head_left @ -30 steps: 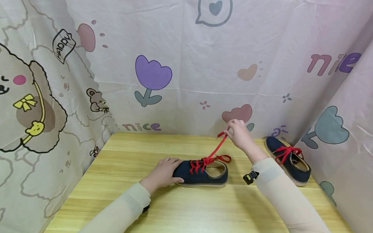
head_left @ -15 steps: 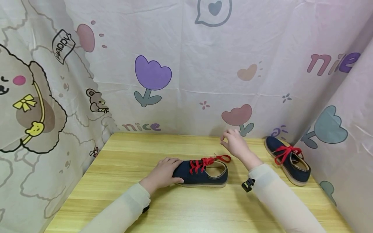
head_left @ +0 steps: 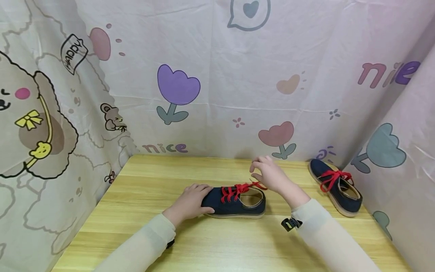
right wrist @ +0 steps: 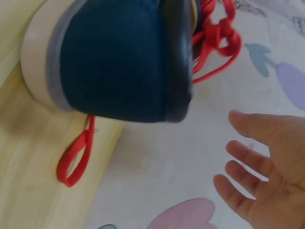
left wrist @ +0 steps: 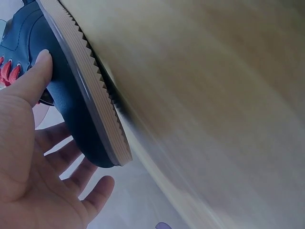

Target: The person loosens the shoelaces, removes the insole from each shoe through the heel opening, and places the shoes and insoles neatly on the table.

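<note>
A navy shoe with red laces lies sole down on the wooden table, toe to the left. Round its toe sits my left hand, thumb on the near side and fingers on the far side. The left wrist view shows that thumb pressed on the shoe's upper. My right hand is empty, fingers loosely bent, raised behind the heel end and partly covering a lace loop. In the right wrist view, the heel hides part of the laces, and a red loop sticks out below it.
A matching navy shoe with its red laces in a bow stands at the table's right back corner. Printed curtains enclose the wooden table at the back and sides.
My right hand has let go of the red lace end that it held up, which has dropped to the shoe. The hand has come down and left, over the loop. My left hand stays put.
</note>
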`<action>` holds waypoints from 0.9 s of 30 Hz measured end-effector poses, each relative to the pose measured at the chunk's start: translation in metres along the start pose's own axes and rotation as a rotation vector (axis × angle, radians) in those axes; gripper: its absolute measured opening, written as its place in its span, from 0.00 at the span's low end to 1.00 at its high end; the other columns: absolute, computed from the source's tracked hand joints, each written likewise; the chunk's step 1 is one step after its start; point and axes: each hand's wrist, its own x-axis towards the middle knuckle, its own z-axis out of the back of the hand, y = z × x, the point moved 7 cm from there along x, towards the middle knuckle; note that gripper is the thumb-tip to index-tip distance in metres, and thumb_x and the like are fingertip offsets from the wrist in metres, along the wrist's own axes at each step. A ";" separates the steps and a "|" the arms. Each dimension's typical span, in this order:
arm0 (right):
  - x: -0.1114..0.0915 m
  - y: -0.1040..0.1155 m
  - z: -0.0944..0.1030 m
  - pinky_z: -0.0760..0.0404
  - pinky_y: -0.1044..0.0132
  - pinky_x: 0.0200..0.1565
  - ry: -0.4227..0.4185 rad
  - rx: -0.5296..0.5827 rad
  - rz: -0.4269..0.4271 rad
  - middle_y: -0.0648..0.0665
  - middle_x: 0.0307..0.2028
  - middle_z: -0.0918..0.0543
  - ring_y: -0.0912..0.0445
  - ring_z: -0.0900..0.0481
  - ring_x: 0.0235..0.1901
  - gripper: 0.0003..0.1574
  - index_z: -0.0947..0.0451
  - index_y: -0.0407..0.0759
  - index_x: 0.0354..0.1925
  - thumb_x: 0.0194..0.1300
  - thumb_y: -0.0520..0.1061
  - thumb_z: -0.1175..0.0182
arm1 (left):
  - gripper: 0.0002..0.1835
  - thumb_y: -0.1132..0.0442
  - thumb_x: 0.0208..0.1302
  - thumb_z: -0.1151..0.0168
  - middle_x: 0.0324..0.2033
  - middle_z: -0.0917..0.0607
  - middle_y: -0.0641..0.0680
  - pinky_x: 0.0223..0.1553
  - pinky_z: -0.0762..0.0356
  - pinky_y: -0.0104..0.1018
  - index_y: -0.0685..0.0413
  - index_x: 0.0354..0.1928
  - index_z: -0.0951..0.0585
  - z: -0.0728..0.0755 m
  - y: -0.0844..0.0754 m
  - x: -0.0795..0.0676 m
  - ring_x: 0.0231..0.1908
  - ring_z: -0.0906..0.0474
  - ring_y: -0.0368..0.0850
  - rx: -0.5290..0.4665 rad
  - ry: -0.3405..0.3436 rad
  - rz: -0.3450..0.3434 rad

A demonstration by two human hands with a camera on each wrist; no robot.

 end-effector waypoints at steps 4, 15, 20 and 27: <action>-0.002 0.011 0.001 0.23 0.49 0.50 0.026 -0.024 0.034 0.42 0.49 0.20 0.44 0.26 0.48 0.08 0.17 0.46 0.36 0.59 0.39 0.27 | 0.43 0.37 0.60 0.32 0.67 0.27 0.56 0.65 0.37 0.58 0.52 0.71 0.29 0.002 -0.001 -0.001 0.65 0.33 0.59 -0.011 -0.002 0.002; -0.007 0.037 0.002 0.22 0.52 0.50 0.067 -0.032 0.102 0.43 0.49 0.20 0.45 0.25 0.48 0.08 0.15 0.46 0.37 0.58 0.40 0.26 | 0.43 0.38 0.60 0.32 0.66 0.26 0.56 0.65 0.37 0.58 0.53 0.71 0.29 0.003 -0.002 0.000 0.65 0.33 0.59 -0.018 -0.009 -0.005; -0.009 0.040 -0.003 0.21 0.52 0.50 0.064 -0.013 0.116 0.41 0.49 0.20 0.45 0.25 0.49 0.08 0.14 0.45 0.37 0.58 0.38 0.26 | 0.43 0.37 0.60 0.32 0.67 0.26 0.56 0.66 0.38 0.59 0.53 0.71 0.29 0.002 -0.002 0.000 0.65 0.33 0.59 -0.011 -0.001 -0.003; -0.011 0.043 -0.008 0.21 0.53 0.50 0.071 -0.004 0.128 0.40 0.50 0.20 0.46 0.25 0.49 0.08 0.13 0.44 0.39 0.59 0.38 0.27 | 0.44 0.35 0.60 0.34 0.67 0.27 0.55 0.66 0.39 0.58 0.51 0.72 0.30 0.000 0.000 0.000 0.66 0.33 0.57 -0.004 0.005 0.003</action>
